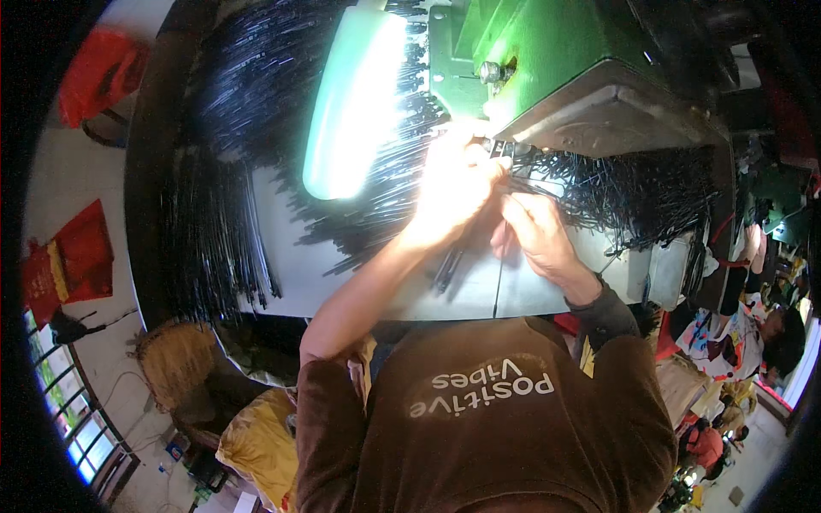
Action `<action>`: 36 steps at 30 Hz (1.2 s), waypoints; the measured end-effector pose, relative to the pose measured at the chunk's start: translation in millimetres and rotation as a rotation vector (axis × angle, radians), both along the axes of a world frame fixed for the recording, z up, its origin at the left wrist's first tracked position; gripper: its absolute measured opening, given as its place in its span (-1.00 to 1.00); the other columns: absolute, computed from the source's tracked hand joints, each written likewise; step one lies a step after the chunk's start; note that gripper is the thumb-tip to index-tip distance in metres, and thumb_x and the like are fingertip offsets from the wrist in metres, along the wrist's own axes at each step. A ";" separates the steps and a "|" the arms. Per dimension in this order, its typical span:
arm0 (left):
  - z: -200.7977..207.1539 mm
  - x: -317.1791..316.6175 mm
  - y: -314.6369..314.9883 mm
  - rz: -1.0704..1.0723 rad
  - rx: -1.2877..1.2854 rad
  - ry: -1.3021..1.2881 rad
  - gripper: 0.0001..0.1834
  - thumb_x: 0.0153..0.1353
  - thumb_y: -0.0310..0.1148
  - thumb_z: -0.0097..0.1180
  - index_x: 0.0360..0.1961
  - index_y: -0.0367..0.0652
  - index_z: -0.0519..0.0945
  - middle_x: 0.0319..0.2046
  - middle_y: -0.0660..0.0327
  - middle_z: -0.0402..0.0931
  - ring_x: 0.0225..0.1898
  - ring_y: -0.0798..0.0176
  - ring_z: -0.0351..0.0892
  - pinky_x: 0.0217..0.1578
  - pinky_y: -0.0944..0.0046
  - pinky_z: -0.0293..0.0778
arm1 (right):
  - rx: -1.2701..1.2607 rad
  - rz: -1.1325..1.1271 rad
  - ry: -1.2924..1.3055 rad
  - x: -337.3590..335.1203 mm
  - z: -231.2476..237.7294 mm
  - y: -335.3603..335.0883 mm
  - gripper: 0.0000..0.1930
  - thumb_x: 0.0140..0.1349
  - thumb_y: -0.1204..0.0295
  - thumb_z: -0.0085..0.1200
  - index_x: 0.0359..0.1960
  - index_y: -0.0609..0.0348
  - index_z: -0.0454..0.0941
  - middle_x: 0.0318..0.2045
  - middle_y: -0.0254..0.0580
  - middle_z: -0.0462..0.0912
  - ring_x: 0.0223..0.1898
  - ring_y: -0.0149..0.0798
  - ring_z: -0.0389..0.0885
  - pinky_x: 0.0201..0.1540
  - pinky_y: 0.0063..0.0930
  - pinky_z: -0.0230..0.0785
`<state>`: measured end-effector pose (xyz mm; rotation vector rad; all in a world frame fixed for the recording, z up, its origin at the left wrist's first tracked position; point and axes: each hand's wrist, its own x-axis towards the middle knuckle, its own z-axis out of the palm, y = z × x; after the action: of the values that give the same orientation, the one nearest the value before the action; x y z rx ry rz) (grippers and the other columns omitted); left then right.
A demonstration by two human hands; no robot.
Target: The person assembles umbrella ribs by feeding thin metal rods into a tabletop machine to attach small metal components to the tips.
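Left grip [462, 184], right grip [534, 231]: both beside one green machine [569, 68]; one lamp [346, 111].

Harsh glare from a lamp [352, 111], dim surroundings, bent edges, black corners

Left hand [457, 188]: tight. Glossy green metal machine housing [590, 64] blocks just beyond the fingers; long, glowing pale-green lamp [346, 111] sits close on its left, over the thin black rods [265, 81] spread there. Right hand [534, 227]: tangled heap of thin black pieces [633, 201] obstructs its right, housing overhangs ahead. Clear lane: bare pale tabletop [539, 295] nearer the body than both hands, cut only by a few loose black rods [448, 270] below the left wrist. Another bare patch left of the left forearm.
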<state>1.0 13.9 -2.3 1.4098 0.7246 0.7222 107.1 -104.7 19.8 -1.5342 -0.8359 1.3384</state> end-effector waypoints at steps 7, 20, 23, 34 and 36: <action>1.0 5.9 -7.9 0.040 -0.203 -0.116 -0.82 0.06 -0.61 0.14 -0.29 -0.27 0.47 -0.50 0.27 0.52 -0.51 0.47 0.47 -0.48 0.49 0.39 | 0.028 -0.037 0.074 -9.3 -2.4 -7.6 -0.71 0.31 0.42 -0.13 -0.47 0.41 0.49 -0.67 -0.11 0.57 -0.71 -0.36 0.54 -0.64 -0.58 0.42; -7.3 14.6 -0.7 0.079 -0.081 -0.146 -0.84 0.04 -0.61 0.17 -0.48 -0.26 0.41 -0.67 0.27 0.45 -0.65 0.46 0.43 -0.59 0.48 0.41 | 0.047 -0.091 0.112 -8.0 2.2 0.9 -0.69 0.32 0.39 -0.11 -0.53 0.33 0.47 -0.68 -0.15 0.55 -0.72 -0.39 0.50 -0.65 -0.62 0.37; 1.4 9.6 -2.1 0.041 0.137 -0.079 -0.84 0.03 -0.61 0.19 -0.48 -0.25 0.42 -0.66 0.27 0.46 -0.62 0.44 0.47 -0.58 0.46 0.43 | 0.059 -0.109 0.096 -10.4 4.9 3.4 -0.70 0.32 0.38 -0.11 -0.53 0.33 0.47 -0.68 -0.15 0.55 -0.72 -0.39 0.51 -0.65 -0.61 0.37; 5.8 13.5 2.4 0.037 -0.113 -0.262 -0.79 0.05 -0.57 0.20 -0.52 -0.22 0.37 -0.65 0.28 0.39 -0.58 0.37 0.52 -0.56 0.42 0.46 | 0.053 -0.119 0.099 -8.2 -1.2 5.6 -0.70 0.34 0.36 -0.12 -0.51 0.32 0.46 -0.67 -0.16 0.55 -0.70 -0.39 0.51 -0.63 -0.61 0.39; 0.5 12.9 1.3 0.048 -0.080 -0.256 -0.80 0.05 -0.57 0.21 -0.52 -0.22 0.38 -0.65 0.27 0.39 -0.58 0.36 0.52 -0.56 0.42 0.46 | 0.056 -0.116 0.094 -8.7 -2.2 5.0 -0.69 0.34 0.36 -0.13 -0.50 0.32 0.46 -0.67 -0.15 0.55 -0.70 -0.38 0.51 -0.64 -0.60 0.39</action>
<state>13.8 15.2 -1.8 1.2040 0.5809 0.8833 98.4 -99.7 17.6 -1.4426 -0.7092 1.2822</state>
